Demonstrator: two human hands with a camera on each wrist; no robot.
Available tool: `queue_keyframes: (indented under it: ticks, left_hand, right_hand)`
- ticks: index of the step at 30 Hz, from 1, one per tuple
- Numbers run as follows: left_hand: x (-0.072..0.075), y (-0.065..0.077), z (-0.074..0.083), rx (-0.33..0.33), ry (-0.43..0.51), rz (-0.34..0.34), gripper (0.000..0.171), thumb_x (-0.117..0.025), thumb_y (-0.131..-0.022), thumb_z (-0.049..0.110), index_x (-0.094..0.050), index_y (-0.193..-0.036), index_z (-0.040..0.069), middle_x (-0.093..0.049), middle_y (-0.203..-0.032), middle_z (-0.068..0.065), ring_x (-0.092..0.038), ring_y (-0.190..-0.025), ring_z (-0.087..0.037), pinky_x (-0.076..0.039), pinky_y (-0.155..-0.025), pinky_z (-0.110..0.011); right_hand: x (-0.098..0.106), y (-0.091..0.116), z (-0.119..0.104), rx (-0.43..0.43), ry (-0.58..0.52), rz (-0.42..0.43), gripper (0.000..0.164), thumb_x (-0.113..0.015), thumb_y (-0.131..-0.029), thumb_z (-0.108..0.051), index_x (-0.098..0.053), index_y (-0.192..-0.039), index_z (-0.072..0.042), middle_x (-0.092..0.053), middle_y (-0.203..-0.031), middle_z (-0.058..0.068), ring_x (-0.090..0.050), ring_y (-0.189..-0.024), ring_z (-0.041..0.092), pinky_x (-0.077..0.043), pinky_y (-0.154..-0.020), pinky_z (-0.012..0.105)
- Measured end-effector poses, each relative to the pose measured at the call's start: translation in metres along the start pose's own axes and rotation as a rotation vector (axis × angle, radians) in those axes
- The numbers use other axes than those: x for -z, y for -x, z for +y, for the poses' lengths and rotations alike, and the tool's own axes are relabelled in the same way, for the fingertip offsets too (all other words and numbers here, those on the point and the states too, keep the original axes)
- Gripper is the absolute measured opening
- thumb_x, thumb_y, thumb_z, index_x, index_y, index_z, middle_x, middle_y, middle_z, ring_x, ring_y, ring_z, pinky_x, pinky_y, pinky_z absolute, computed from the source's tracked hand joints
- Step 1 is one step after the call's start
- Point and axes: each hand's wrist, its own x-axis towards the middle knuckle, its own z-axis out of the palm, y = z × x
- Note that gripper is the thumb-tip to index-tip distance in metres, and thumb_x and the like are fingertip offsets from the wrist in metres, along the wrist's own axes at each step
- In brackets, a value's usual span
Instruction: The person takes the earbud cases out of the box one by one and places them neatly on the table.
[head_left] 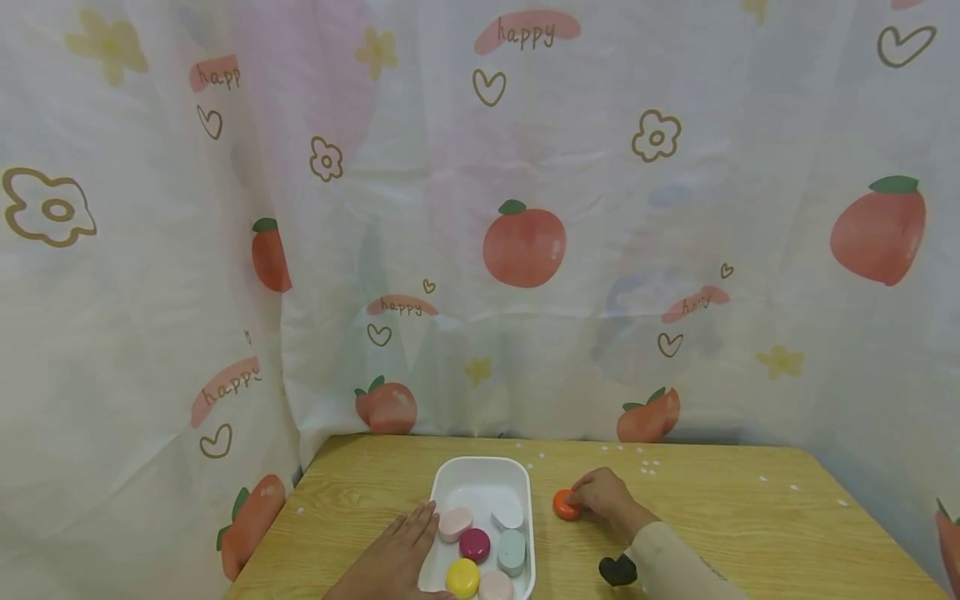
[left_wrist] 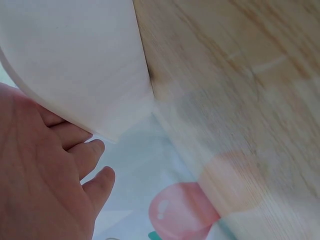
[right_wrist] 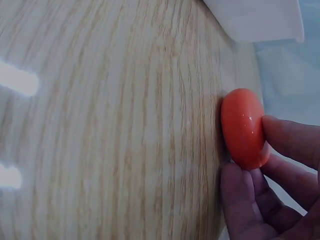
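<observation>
My right hand (head_left: 603,493) pinches a glossy orange rounded disc (head_left: 567,505) on the table, to the right of a white tray (head_left: 480,465). In the right wrist view thumb and fingers touch the side of the orange disc (right_wrist: 243,127). My left hand (head_left: 397,554) rests along the tray's left rim, fingers fairly straight; the left wrist view has its fingertips against the tray wall (left_wrist: 75,55). Inside the tray lie a pale pink oval piece (head_left: 455,524), a magenta round one (head_left: 475,546), a yellow round one (head_left: 462,577), a mint one (head_left: 512,552) and a white teardrop-shaped one (head_left: 507,512).
A black heart-shaped piece (head_left: 617,571) lies beside my right sleeve (head_left: 671,562). Another pale pink piece (head_left: 496,586) sits at the tray's near end, cut by the frame. Printed curtains (head_left: 450,167) surround the wooden table (head_left: 750,533).
</observation>
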Motion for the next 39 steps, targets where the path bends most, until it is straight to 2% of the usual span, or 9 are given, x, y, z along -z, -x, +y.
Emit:
queue_keyframes:
  ticks: [7, 14, 19, 22, 26, 29, 33, 39]
  left_hand:
    - [0.0, 0.0, 0.001, 0.009, 0.003, -0.001, 0.11, -0.041, -0.078, 0.085, -0.034, -0.151, 0.004, -0.027, -0.157, -0.012, -0.029, -0.142, -0.027, -0.027, -0.111, -0.05]
    - [-0.001, 0.001, 0.002, 0.016, 0.002, 0.0, 0.111, -0.04, -0.077, 0.086, -0.033, -0.151, 0.004, -0.027, -0.157, -0.011, -0.029, -0.141, -0.027, -0.027, -0.111, -0.051]
    - [-0.001, 0.0, 0.002, 0.021, 0.012, -0.002, 0.112, -0.038, -0.076, 0.088, -0.032, -0.152, 0.005, -0.026, -0.158, -0.011, -0.029, -0.141, -0.028, -0.027, -0.111, -0.052]
    - [-0.002, 0.0, 0.001, 0.016, 0.017, 0.005, 0.111, -0.039, -0.077, 0.087, -0.032, -0.152, 0.005, -0.026, -0.158, -0.011, -0.029, -0.141, -0.028, -0.026, -0.111, -0.052]
    - [-0.004, 0.001, 0.0, 0.013, 0.014, 0.013, 0.111, -0.04, -0.076, 0.087, -0.033, -0.151, 0.004, -0.027, -0.157, -0.012, -0.029, -0.141, -0.029, -0.027, -0.111, -0.052]
    - [-0.005, 0.002, 0.0, 0.009, 0.013, 0.02, 0.111, -0.04, -0.077, 0.087, -0.033, -0.151, 0.004, -0.027, -0.157, -0.012, -0.029, -0.141, -0.029, -0.027, -0.111, -0.052]
    - [-0.005, 0.001, -0.001, 0.005, 0.016, 0.022, 0.112, -0.039, -0.077, 0.087, -0.033, -0.151, 0.004, -0.026, -0.158, -0.012, -0.028, -0.141, -0.029, -0.027, -0.111, -0.052]
    - [-0.006, 0.0, -0.001, 0.001, 0.02, 0.018, 0.112, -0.039, -0.077, 0.087, -0.032, -0.152, 0.005, -0.024, -0.158, -0.011, -0.026, -0.142, -0.028, -0.025, -0.112, -0.051]
  right_hand:
    - [0.002, -0.002, 0.003, -0.02, 0.041, -0.019, 0.007, -0.074, -0.076, -0.002, -0.069, -0.079, 0.002, -0.062, -0.073, 0.004, -0.052, -0.06, 0.014, -0.049, -0.054, 0.026]
    - [0.005, 0.0, 0.001, -0.004, 0.023, -0.026, 0.005, -0.073, -0.075, -0.003, -0.069, -0.076, 0.0, -0.057, -0.066, 0.002, -0.044, -0.053, 0.011, -0.045, -0.051, 0.025]
    - [0.011, -0.002, -0.005, 0.057, 0.054, -0.024, 0.01, -0.07, -0.079, -0.004, -0.071, -0.085, 0.003, -0.062, -0.076, 0.004, -0.048, -0.057, 0.014, -0.048, -0.055, 0.028]
    - [0.013, 0.001, -0.017, 0.066, 0.016, -0.032, 0.013, -0.07, -0.082, -0.003, -0.07, -0.091, 0.006, -0.064, -0.085, 0.007, -0.052, -0.064, 0.017, -0.052, -0.06, 0.032]
    - [0.012, 0.005, -0.031, 0.064, -0.031, -0.051, 0.015, -0.071, -0.083, -0.004, -0.068, -0.094, 0.007, -0.063, -0.091, 0.01, -0.056, -0.074, 0.022, -0.056, -0.065, 0.035]
    - [0.01, 0.007, -0.04, 0.069, -0.054, -0.062, 0.016, -0.071, -0.084, -0.003, -0.067, -0.095, 0.008, -0.063, -0.091, 0.012, -0.058, -0.077, 0.024, -0.056, -0.067, 0.036]
    - [0.006, 0.01, -0.053, 0.069, -0.101, -0.075, 0.015, -0.07, -0.084, 0.0, -0.065, -0.094, 0.01, -0.062, -0.087, 0.013, -0.059, -0.072, 0.023, -0.057, -0.067, 0.037]
    - [-0.009, 0.007, -0.067, 0.084, -0.155, -0.096, 0.013, -0.07, -0.085, 0.0, -0.064, -0.092, 0.01, -0.064, -0.082, 0.014, -0.064, -0.07, 0.025, -0.058, -0.068, 0.038]
